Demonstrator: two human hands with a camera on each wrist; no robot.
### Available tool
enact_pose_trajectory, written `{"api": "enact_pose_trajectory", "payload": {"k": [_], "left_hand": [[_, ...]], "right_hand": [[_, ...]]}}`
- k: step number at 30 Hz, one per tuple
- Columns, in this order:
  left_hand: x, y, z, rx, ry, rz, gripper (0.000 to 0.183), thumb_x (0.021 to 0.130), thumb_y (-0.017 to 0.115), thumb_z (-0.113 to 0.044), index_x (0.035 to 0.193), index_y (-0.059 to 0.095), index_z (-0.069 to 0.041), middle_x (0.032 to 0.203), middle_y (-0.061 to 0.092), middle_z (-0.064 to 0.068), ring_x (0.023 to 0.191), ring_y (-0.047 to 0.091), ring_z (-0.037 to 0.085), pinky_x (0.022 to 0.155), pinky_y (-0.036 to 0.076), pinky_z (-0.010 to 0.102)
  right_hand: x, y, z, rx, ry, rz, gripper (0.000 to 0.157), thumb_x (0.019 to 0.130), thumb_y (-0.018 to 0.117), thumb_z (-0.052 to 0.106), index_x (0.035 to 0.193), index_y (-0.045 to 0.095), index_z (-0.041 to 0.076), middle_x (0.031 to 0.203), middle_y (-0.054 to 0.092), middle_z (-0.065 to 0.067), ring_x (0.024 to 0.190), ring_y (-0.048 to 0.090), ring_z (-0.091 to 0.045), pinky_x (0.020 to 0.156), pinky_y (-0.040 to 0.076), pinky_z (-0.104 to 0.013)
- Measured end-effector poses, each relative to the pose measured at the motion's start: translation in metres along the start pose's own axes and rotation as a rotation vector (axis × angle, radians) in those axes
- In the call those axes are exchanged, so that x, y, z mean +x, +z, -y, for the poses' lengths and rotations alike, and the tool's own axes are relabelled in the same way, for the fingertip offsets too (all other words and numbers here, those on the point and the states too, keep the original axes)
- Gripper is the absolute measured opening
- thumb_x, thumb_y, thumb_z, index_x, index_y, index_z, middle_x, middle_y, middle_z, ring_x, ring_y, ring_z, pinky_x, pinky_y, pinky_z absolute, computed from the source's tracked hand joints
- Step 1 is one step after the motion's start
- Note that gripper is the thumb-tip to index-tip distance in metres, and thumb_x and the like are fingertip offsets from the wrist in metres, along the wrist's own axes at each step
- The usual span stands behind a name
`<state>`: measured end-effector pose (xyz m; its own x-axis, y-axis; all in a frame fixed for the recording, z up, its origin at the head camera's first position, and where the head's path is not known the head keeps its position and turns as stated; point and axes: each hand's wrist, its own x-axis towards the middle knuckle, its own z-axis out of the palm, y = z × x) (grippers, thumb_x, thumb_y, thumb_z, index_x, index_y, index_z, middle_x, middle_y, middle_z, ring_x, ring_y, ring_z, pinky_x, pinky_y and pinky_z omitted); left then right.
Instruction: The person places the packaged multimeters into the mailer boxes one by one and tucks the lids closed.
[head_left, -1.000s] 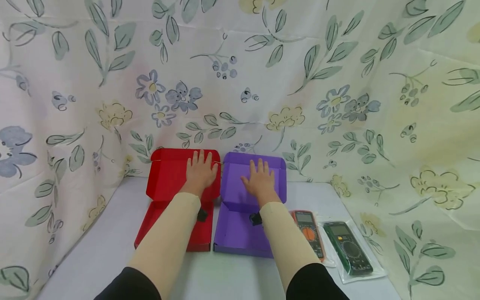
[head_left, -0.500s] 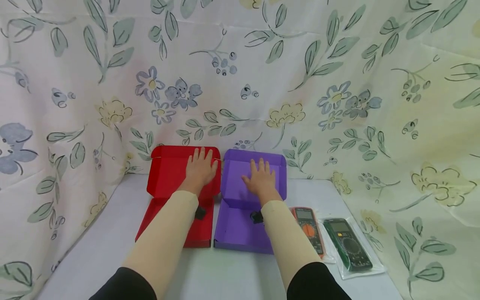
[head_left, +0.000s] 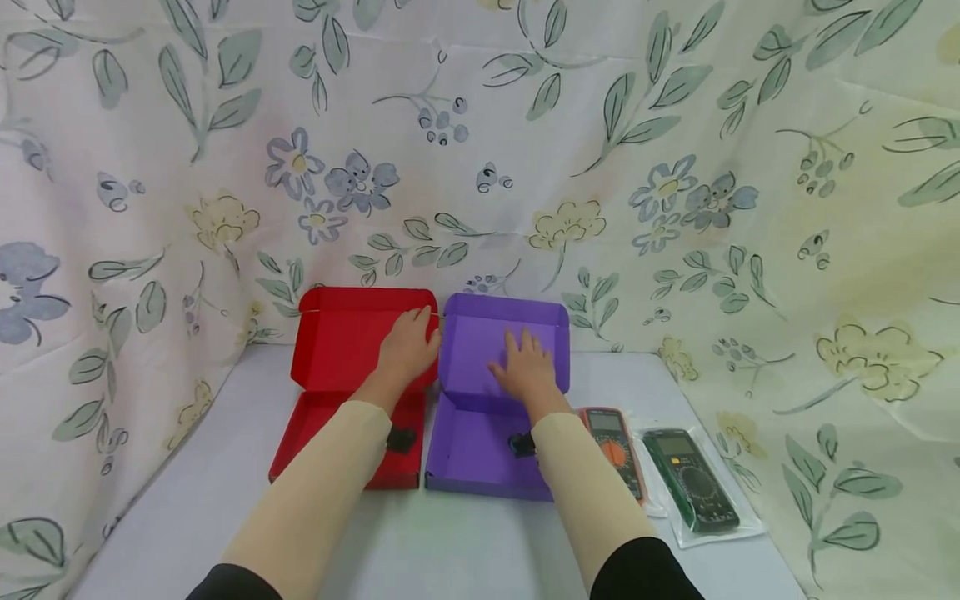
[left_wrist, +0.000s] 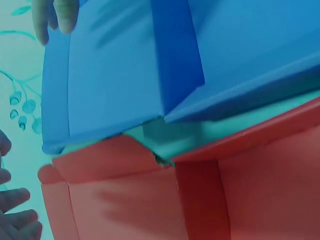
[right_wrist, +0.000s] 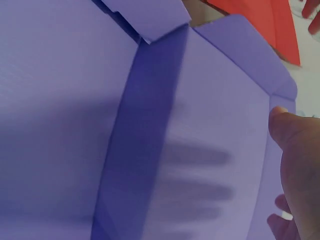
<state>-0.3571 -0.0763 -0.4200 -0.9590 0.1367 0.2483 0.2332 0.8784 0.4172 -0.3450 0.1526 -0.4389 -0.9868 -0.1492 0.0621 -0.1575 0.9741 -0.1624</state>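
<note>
A red cardboard box [head_left: 330,417] and a purple cardboard box [head_left: 480,446] stand side by side with their lids raised at the back. My left hand [head_left: 407,346] hovers before the right part of the red lid [head_left: 341,346], fingers loosely bent and holding nothing. In front of the purple lid [head_left: 472,342] is my right hand [head_left: 527,367], its fingers slightly bent and apart, also holding nothing. The right wrist view has the right hand [right_wrist: 302,160] beside the lid's edge flap, its finger shadows on the lid. Both box bottoms are bare where they show.
An orange-edged multimeter [head_left: 615,450] and a green-edged multimeter [head_left: 693,483], each in a clear bag, lie right of the boxes on the white table [head_left: 420,550]. My right forearm partly covers the orange one. A floral cloth [head_left: 480,150] hangs close behind and around the sides.
The fingers of both hands, straight and spread before, are now more bent. My left hand has shifted slightly right; the boxes and multimeters keep their places.
</note>
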Motion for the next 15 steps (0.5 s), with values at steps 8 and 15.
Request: {"api": "enact_pose_trajectory", "payload": {"k": [8, 15], "left_hand": [[-0.014, 0.014, -0.014, -0.055, 0.021, -0.045, 0.051, 0.1, 0.055, -0.023, 0.146, 0.055, 0.0, 0.142, 0.055, 0.02, 0.129, 0.055, 0.036, 0.099, 0.051, 0.052], [-0.026, 0.016, -0.025, -0.088, 0.002, -0.085, 0.045, 0.099, 0.055, -0.024, 0.137, 0.062, 0.0, 0.131, 0.063, 0.018, 0.121, 0.061, 0.034, 0.097, 0.051, 0.05]], "right_hand": [[-0.013, 0.013, 0.002, -0.016, -0.058, -0.064, 0.075, 0.102, 0.06, 0.048, 0.159, 0.033, 0.009, 0.16, 0.033, -0.024, 0.147, 0.033, -0.043, 0.115, 0.03, -0.062], [-0.023, 0.022, 0.007, 0.002, -0.088, -0.095, 0.073, 0.1, 0.064, 0.045, 0.157, 0.039, 0.007, 0.157, 0.039, -0.024, 0.143, 0.04, -0.04, 0.114, 0.034, -0.059]]}}
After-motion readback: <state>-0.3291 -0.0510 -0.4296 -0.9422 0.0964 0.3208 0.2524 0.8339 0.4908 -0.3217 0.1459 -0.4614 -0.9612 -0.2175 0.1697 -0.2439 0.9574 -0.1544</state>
